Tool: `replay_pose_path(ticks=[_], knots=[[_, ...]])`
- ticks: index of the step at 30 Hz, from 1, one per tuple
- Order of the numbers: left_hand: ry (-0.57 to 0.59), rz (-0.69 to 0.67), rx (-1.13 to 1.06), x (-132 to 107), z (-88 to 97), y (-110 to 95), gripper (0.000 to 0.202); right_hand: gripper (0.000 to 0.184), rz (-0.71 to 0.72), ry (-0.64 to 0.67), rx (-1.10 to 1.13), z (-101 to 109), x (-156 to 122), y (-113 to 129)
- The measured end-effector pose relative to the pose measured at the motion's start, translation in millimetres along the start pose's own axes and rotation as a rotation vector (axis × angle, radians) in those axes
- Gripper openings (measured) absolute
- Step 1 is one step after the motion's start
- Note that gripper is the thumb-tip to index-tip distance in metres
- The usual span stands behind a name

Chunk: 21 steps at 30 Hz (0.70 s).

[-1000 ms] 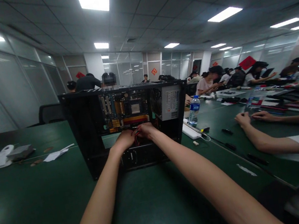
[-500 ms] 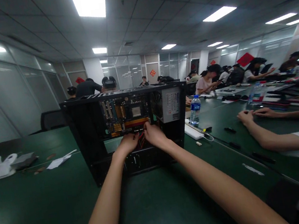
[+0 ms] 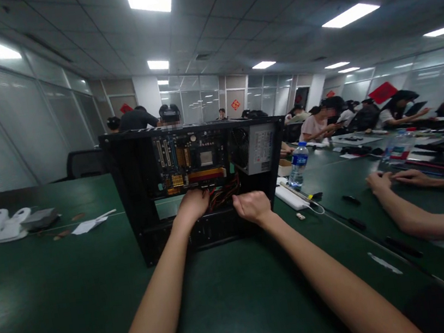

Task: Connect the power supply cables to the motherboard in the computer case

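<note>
An open black computer case (image 3: pixel 131 201) stands on the green table (image 3: pixel 59 299), its motherboard (image 3: pixel 190 162) and grey power supply (image 3: pixel 260 147) facing me. A bundle of red and black cables (image 3: pixel 224 195) hangs below the board. My left hand (image 3: pixel 192 204) reaches into the case, fingers closed on the left end of the cables. My right hand (image 3: pixel 252 206) is closed in a fist at the right end of the bundle, near the case's lower front edge; what it grips is hidden.
A water bottle (image 3: pixel 299 165) and a white power strip (image 3: pixel 290 198) lie right of the case. Another person's arms (image 3: pixel 411 217) rest on the table at right. White objects (image 3: pixel 1 226) and paper (image 3: pixel 89 223) lie far left. More people sit behind.
My right hand has pulled back from beside the left hand, moving right and toward me, so the cables now show between the hands. The left hand stays in the case.
</note>
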<state>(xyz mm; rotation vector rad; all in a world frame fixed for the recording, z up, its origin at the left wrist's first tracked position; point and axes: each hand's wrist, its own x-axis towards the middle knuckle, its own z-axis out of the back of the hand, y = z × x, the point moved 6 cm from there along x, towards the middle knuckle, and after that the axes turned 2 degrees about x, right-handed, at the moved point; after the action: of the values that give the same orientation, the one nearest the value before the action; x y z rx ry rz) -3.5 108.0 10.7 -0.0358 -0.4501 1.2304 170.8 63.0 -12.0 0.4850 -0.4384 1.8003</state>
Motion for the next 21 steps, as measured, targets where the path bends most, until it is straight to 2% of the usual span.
replay_pose_path(ticks=[6,10,13,16,18,21], knots=[[0.037,0.003,0.014,4,-3.0,-2,0.05,0.054,-0.015,0.064,-0.026,5,6,0],[-0.024,0.063,-0.01,3,-1.0,2,0.043,0.047,0.023,0.104,0.016,13,13,4],[-0.082,0.108,-0.04,0,3.0,4,0.034,0.027,0.133,0.025,0.163,18,35,21],[-0.096,0.057,-0.057,-1,4.7,1,0.027,0.013,0.254,-0.055,0.306,15,62,48],[-0.091,0.036,-0.063,0,3.8,2,0.028,0.01,0.269,-0.046,0.377,7,76,61],[-0.094,0.024,-0.073,2,2.3,4,0.027,0.009,0.228,-0.015,0.442,-7,86,67]])
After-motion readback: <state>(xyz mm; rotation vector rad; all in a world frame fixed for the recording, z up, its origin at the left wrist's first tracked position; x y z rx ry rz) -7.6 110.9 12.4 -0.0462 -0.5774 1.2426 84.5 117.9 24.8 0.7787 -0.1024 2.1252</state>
